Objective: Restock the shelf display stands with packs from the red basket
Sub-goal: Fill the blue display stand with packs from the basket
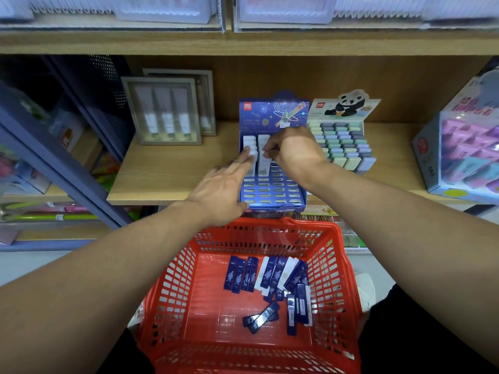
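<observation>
A blue display stand (272, 190) with rows of slots sits on the wooden shelf (172, 179). White packs (249, 143) fill its two back left columns. My left hand (224, 190) lies flat with straight fingers touching the left column of white packs. My right hand (291, 149) has its fingers curled down, pinching a white pack (263, 163) in the second column. Below the shelf, the red basket (251, 344) holds several dark blue and white packs (270, 282).
A panda display stand (343, 147) full of pastel packs sits right of the blue one. Grey framed boxes (167, 112) lean at the shelf's back left. A pastel box (464, 147) stands at the right. A blue rack (62, 163) is on the left.
</observation>
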`<act>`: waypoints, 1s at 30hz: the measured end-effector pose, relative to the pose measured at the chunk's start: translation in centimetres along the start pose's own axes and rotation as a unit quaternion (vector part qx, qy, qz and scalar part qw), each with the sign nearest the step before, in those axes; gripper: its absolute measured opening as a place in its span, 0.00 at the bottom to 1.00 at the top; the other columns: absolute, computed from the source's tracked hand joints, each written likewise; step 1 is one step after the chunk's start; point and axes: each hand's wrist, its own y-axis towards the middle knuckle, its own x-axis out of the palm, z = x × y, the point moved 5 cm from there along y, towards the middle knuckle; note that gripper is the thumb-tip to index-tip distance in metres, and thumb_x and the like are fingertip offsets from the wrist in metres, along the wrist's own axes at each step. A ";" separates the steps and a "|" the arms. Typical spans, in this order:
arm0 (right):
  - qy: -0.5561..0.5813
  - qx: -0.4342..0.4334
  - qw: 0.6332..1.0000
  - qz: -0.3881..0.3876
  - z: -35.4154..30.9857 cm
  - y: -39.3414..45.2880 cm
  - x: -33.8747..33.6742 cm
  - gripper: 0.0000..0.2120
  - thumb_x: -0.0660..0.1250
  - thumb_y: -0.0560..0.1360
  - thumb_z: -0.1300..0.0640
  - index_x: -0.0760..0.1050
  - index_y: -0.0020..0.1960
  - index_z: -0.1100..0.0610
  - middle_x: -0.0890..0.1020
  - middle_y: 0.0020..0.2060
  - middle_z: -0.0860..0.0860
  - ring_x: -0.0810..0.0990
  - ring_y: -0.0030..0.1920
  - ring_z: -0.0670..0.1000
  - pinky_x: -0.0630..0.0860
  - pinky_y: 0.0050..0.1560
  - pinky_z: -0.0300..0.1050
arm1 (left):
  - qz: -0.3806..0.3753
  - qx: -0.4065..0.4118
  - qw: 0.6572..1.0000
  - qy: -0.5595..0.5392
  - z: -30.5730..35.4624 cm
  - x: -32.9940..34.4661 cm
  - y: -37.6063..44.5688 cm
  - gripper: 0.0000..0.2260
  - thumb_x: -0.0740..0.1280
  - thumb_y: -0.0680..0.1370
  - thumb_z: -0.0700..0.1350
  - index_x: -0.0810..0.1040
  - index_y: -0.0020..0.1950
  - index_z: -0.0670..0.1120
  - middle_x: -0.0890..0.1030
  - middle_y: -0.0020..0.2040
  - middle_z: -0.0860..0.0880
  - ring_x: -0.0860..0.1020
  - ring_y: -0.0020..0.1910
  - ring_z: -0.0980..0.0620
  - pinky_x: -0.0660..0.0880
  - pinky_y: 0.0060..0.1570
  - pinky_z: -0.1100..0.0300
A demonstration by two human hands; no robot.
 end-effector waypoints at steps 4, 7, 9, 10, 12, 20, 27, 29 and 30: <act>-0.075 -0.046 0.996 0.015 -0.3 -0.6 0.2 0.12 0.67 0.78 0.61 0.84 0.56 0.50 0.86 0.51 0.47 0.83 0.54 0.50 0.78 0.60 0.46 | -0.005 -0.003 1.000 -0.003 -0.2 0.1 -0.2 0.45 0.72 0.76 0.51 0.45 0.83 0.49 0.39 0.82 0.54 0.54 0.80 0.53 0.53 0.79 0.50; -0.113 -0.091 0.988 0.048 -0.2 -2.1 -0.1 0.12 0.65 0.80 0.55 0.82 0.60 0.47 0.83 0.57 0.47 0.81 0.57 0.52 0.77 0.60 0.47 | 0.103 -0.021 0.994 -0.004 -0.1 -1.1 -0.8 0.32 0.71 0.74 0.48 0.65 0.77 0.47 0.62 0.79 0.49 0.67 0.74 0.48 0.62 0.72 0.51; -0.127 -0.142 0.977 0.096 -0.7 -3.3 -0.9 0.11 0.65 0.80 0.51 0.82 0.59 0.45 0.84 0.56 0.47 0.82 0.54 0.53 0.78 0.56 0.50 | 0.246 -0.023 0.969 -0.016 0.6 -2.7 -1.8 0.13 0.70 0.75 0.48 0.77 0.58 0.50 0.79 0.58 0.49 0.75 0.57 0.48 0.67 0.58 0.54; -0.121 -0.171 0.972 0.107 -1.1 -4.0 -1.3 0.10 0.65 0.79 0.49 0.83 0.57 0.45 0.84 0.53 0.46 0.82 0.52 0.52 0.79 0.53 0.49 | 0.282 -0.017 0.959 -0.035 1.1 -3.1 -2.3 0.05 0.70 0.75 0.49 0.76 0.48 0.51 0.79 0.46 0.52 0.74 0.49 0.49 0.66 0.50 0.56; -0.081 -0.215 0.971 0.069 -1.5 -5.3 -1.5 0.07 0.68 0.78 0.48 0.84 0.53 0.45 0.86 0.45 0.44 0.83 0.46 0.48 0.79 0.47 0.47 | 0.262 -0.012 0.962 -0.074 1.8 -2.4 -3.1 0.13 0.70 0.75 0.50 0.69 0.35 0.51 0.72 0.31 0.55 0.71 0.37 0.50 0.62 0.39 0.57; -0.171 -0.143 0.910 -0.349 4.9 -10.5 6.9 0.10 0.66 0.73 0.60 0.85 0.43 0.51 0.83 0.33 0.39 0.80 0.35 0.37 0.73 0.37 0.36 | -0.172 0.030 0.983 0.051 4.1 8.2 -5.8 0.12 0.62 0.76 0.51 0.73 0.36 0.46 0.77 0.34 0.48 0.75 0.36 0.43 0.71 0.39 0.56; -0.263 0.019 0.889 -0.375 14.5 -12.1 18.1 0.11 0.65 0.78 0.62 0.77 0.60 0.59 0.81 0.58 0.56 0.81 0.55 0.57 0.79 0.56 0.49 | -0.371 -0.108 0.922 0.028 0.0 17.3 -5.5 0.16 0.66 0.81 0.48 0.77 0.66 0.44 0.79 0.66 0.44 0.76 0.65 0.43 0.69 0.61 0.58; -0.177 0.111 0.922 -0.325 16.6 -12.2 21.7 0.11 0.65 0.78 0.58 0.77 0.59 0.59 0.80 0.58 0.55 0.80 0.58 0.57 0.77 0.56 0.48 | -0.322 -0.162 0.933 -0.004 -1.3 21.0 -4.4 0.12 0.65 0.79 0.46 0.80 0.60 0.44 0.81 0.61 0.42 0.79 0.61 0.42 0.74 0.57 0.55; -0.141 0.148 0.929 -0.309 17.7 -12.5 23.5 0.12 0.65 0.78 0.57 0.76 0.61 0.58 0.80 0.59 0.55 0.80 0.59 0.58 0.77 0.55 0.47 | -0.312 -0.178 0.933 -0.028 -1.4 23.3 -4.1 0.11 0.64 0.79 0.45 0.80 0.58 0.43 0.82 0.60 0.41 0.79 0.59 0.41 0.74 0.55 0.54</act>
